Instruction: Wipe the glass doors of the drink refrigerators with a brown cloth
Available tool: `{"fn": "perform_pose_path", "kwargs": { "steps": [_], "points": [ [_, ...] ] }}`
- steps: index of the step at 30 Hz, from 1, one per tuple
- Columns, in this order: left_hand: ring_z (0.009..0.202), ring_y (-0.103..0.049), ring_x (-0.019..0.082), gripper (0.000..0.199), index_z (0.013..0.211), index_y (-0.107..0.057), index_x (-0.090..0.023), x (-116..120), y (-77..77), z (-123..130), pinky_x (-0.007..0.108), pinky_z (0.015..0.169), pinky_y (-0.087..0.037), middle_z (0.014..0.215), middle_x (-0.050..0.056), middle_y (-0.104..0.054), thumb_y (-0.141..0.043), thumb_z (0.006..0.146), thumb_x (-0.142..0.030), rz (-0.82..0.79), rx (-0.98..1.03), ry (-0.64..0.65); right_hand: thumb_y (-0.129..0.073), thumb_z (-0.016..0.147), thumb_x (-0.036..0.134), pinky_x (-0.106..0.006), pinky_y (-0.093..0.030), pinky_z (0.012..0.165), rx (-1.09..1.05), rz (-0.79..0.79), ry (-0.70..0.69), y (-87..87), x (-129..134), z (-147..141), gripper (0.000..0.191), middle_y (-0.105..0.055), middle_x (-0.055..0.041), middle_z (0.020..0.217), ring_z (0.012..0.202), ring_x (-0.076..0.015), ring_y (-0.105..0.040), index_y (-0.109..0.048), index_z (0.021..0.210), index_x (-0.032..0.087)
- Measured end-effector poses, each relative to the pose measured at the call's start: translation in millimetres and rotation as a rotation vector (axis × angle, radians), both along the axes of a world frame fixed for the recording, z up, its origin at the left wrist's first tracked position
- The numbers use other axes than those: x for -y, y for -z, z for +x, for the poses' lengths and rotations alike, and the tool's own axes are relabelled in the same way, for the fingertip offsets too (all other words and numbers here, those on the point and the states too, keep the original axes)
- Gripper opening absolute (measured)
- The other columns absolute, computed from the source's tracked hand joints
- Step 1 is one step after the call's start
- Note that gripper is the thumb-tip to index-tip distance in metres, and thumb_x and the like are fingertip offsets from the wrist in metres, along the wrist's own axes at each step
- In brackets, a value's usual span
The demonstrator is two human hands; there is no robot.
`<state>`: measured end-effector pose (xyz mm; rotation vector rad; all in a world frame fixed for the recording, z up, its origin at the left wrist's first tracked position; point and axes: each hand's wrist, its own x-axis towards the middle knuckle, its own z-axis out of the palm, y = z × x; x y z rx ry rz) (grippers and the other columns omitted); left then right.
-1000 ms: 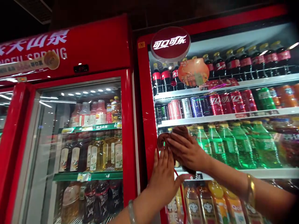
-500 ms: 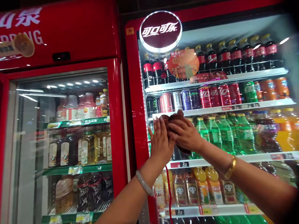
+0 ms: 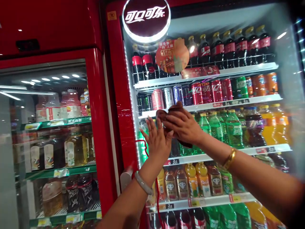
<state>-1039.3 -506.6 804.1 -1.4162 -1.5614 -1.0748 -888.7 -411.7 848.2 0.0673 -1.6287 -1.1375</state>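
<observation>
One brown cloth (image 3: pixel 174 109), probably soft, light, best grasped at its bunched folds, is held under right hand (image 3: pixel 184 125), fingers closed over; left hand (image 3: pixel 157 140), fingers spread.

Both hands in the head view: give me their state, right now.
Left hand: open, spread, no grasped object visible.
Right hand: closed over a crumpled dark-brown cloth, holding it.

A red drinks cooler (image 3: pixel 94 95) stands at the left, its glass door (image 3: pixel 17 108) mirroring long white light strips (image 3: pixel 28 93). Inside, a row of small lights (image 3: pixel 56 78) glows above green-edged shelves (image 3: pixel 78 170). A pale strip (image 3: pixel 112 140) runs down its right side, and bluish-white lights (image 3: pixel 299 31) dot the view's far right edge.
</observation>
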Motion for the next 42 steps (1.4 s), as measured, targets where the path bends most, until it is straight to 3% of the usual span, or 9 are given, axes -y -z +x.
{"fn": "perform_pose_path", "kwargs": {
  "steps": [3,9,16,22,26,29,33,37,42],
  "points": [
    [0.163,0.005,0.034,0.074,0.168,-0.023,-0.023,-5.0,6.4,10.1,0.071,0.126,0.004,0.177,0.018,0.002,-0.037,0.106,-0.06,0.014,-0.035,0.022,-0.067,0.095,0.035,-0.052,-0.042,0.117,-0.206,-0.153,0.043,-4.8,-14.5,29.1,0.047,-0.064,-0.0071,0.141,0.138,-0.0291,-0.05,-0.058,0.141,0.028],
    [0.164,0.005,0.03,0.065,0.168,-0.026,-0.028,-14.9,40.3,37.1,0.064,0.129,0.008,0.178,0.01,0.002,-0.033,0.108,-0.054,0.041,-0.011,0.151,-0.066,0.093,0.035,-0.055,-0.042,0.112,-0.228,-0.149,0.027,73.3,-2.5,38.5,0.024,-0.07,-0.0094,0.121,0.12,-0.0296,-0.056,-0.068,0.114,0.023],
    [0.165,0.004,0.03,0.066,0.168,-0.027,-0.023,-23.6,59.7,49.6,0.064,0.131,0.007,0.178,0.012,-0.003,-0.027,0.109,-0.054,0.076,0.023,0.147,-0.07,0.089,0.034,-0.049,-0.042,0.109,-0.291,-0.131,0.045,33.7,-17.1,55.4,0.012,-0.073,-0.0043,0.114,0.118,-0.0262,-0.058,-0.069,0.099,0.026],
    [0.166,-0.001,0.028,0.073,0.171,-0.003,-0.027,-22.3,80.2,50.8,0.06,0.134,0.004,0.179,0.01,-0.007,-0.027,0.108,-0.056,0.107,-0.053,0.158,-0.064,0.089,0.029,-0.053,-0.043,0.11,-0.28,-0.247,0.029,87.9,1.5,43.2,0.008,-0.073,-0.0038,0.106,0.107,-0.0254,-0.06,-0.068,0.095,0.027],
    [0.166,-0.002,0.023,0.074,0.17,0.007,-0.022,-23.7,82.8,53.0,0.053,0.135,0.007,0.178,0.01,-0.011,-0.019,0.109,-0.054,0.193,-0.008,0.224,-0.066,0.091,0.029,-0.051,-0.039,0.12,-0.036,-0.059,0.04,52.0,-6.4,30.6,0.004,-0.073,0.0048,0.11,0.112,-0.0199,-0.061,-0.069,0.089,0.032],
    [0.166,0.001,0.023,0.077,0.17,0.006,-0.023,-24.2,84.0,50.6,0.053,0.136,0.006,0.179,0.009,-0.009,-0.028,0.109,-0.055,0.163,-0.014,0.254,-0.071,0.088,0.028,-0.05,-0.046,0.113,-0.239,-0.143,0.053,29.2,-19.6,41.9,0.012,-0.071,0.0003,0.115,0.121,-0.0235,-0.059,-0.07,0.099,0.032],
    [0.167,0.002,0.024,0.073,0.171,-0.006,-0.026,-23.5,88.6,48.2,0.052,0.135,0.006,0.179,0.006,-0.007,-0.035,0.109,-0.051,0.148,-0.053,0.285,-0.068,0.087,0.02,-0.051,-0.054,0.101,-0.593,-0.297,0.019,83.7,-9.2,38.9,0.025,-0.065,-0.0086,0.114,0.117,-0.0294,-0.061,-0.069,0.111,0.028],
    [0.167,-0.002,0.023,0.067,0.171,-0.01,-0.028,-23.7,95.7,50.9,0.05,0.136,0.005,0.18,0.003,-0.009,-0.034,0.11,-0.042,0.18,-0.028,0.361,-0.052,0.093,0.016,-0.047,-0.056,0.098,-0.492,-0.348,-0.004,135.1,14.1,10.7,0.038,-0.069,-0.0078,0.113,0.111,-0.026,-0.063,-0.067,0.127,0.025],
    [0.166,-0.006,0.026,0.068,0.171,-0.006,-0.029,-28.1,100.5,56.6,0.056,0.135,0.004,0.179,0.003,-0.015,-0.035,0.11,-0.041,0.203,0.028,0.413,-0.067,0.09,0.025,-0.047,-0.056,0.103,-0.277,-0.179,0.052,87.8,-3.1,34.7,0.017,-0.067,-0.0044,0.127,0.119,-0.026,-0.063,-0.069,0.107,0.029]
  ]
}}
